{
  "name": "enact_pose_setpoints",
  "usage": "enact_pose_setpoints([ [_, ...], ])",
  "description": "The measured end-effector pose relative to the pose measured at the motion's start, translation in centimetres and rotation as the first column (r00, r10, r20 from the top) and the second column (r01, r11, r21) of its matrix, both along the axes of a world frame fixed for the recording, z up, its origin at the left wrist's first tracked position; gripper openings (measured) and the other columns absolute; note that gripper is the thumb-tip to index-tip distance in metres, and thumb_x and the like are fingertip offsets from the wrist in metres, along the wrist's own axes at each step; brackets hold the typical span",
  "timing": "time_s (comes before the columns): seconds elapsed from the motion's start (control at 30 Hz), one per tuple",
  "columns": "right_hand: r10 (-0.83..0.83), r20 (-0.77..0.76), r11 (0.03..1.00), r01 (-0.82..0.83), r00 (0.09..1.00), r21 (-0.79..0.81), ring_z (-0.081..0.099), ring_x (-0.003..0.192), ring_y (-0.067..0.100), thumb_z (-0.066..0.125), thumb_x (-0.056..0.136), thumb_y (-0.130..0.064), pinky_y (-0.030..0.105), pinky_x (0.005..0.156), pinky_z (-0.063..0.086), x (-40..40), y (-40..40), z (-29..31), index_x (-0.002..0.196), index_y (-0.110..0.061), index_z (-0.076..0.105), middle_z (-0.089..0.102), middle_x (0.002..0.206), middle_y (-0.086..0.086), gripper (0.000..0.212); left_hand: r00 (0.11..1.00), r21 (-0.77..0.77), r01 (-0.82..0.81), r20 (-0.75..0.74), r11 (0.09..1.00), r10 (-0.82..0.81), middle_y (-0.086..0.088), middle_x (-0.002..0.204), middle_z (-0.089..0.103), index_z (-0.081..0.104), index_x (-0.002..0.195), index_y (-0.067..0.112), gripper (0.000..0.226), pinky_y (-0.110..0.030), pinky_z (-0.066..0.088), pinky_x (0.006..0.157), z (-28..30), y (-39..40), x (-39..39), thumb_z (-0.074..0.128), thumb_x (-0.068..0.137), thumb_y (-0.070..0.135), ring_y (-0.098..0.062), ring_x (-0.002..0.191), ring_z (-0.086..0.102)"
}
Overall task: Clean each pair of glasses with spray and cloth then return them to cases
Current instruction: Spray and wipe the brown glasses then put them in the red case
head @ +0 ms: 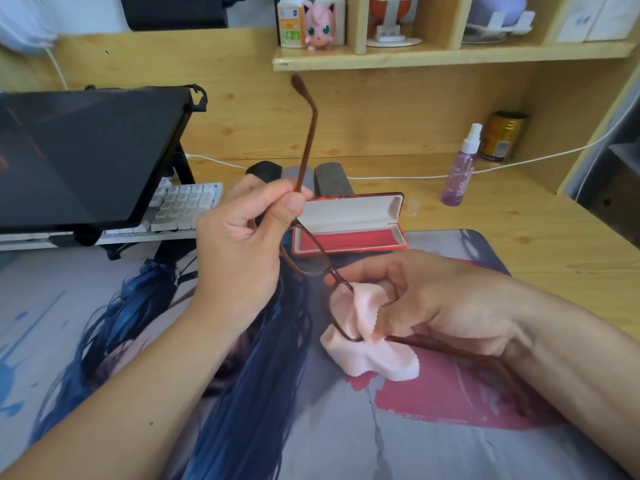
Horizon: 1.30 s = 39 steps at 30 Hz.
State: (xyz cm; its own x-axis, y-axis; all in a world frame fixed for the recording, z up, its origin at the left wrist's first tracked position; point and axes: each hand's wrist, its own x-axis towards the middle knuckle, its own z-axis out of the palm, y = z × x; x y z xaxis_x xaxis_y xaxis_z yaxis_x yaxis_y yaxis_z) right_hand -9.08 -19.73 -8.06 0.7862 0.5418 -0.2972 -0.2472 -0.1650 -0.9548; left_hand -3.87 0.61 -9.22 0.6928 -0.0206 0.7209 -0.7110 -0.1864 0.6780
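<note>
We're pinching the glasses [313, 252] with left hand [242, 237] raised above them; right hand [429, 299] is gripping below, forearm lying low.

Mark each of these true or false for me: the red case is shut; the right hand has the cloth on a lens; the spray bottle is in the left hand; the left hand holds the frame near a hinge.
1. The red case is shut. False: it lies open with nothing inside.
2. The right hand holds the pink cloth on a lens of the glasses. True.
3. The spray bottle is in the left hand. False: it stands on the desk, untouched.
4. The left hand holds the frame near a hinge. True.
</note>
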Motion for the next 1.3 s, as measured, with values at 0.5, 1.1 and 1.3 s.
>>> enact_pose_setpoints([
  [0.5, -0.243, 0.093, 0.966, 0.233, 0.966, 0.113, 0.059, 0.061, 0.015, 0.066, 0.062, 0.007, 0.027, 0.065, 0.047, -0.4, 0.6, -0.1, 0.116, -0.010, 0.069, 0.066, 0.068, 0.002, 0.057, 0.990, -0.041, 0.031, -0.135, 0.999, -0.036, -0.020, 0.088, 0.063, 0.074, 0.103, 0.024, 0.012, -0.020, 0.048, 0.077, -0.8, -1.8, -0.3, 0.064, 0.096, 0.021, -0.009, 0.082, 0.058],
  [1.1, -0.129, 0.972, 0.443, 0.888, 0.198, -0.122, 0.042, 0.064, 0.025, 0.060, 0.093, -0.033, 0.038, 0.057, 0.025, 2.2, -4.7, 2.2, 0.075, -0.012, 0.056, 0.049, 0.064, 0.001, 0.028, 0.992, -0.020, -0.092, 0.082, 0.996, 0.093, -0.004, 0.088, 0.067, 0.070, 0.103, 0.015, 0.018, -0.017, 0.045, 0.082, 0.0, -0.2, -0.5, 0.058, 0.098, 0.027, -0.021, 0.085, 0.061],
  [1.3, 0.156, 0.988, 0.363, 0.929, 0.013, -0.069, 0.048, 0.091, 0.033, 0.059, 0.088, -0.022, 0.039, 0.077, 0.040, 1.9, -5.1, 2.5, 0.068, -0.001, 0.066, 0.057, 0.096, 0.015, 0.030, 0.993, 0.004, -0.049, 0.110, 0.999, 0.049, -0.013, 0.081, 0.065, 0.070, 0.103, 0.017, 0.013, -0.025, 0.046, 0.079, -0.1, -0.5, -0.6, 0.060, 0.097, 0.022, -0.029, 0.082, 0.059],
])
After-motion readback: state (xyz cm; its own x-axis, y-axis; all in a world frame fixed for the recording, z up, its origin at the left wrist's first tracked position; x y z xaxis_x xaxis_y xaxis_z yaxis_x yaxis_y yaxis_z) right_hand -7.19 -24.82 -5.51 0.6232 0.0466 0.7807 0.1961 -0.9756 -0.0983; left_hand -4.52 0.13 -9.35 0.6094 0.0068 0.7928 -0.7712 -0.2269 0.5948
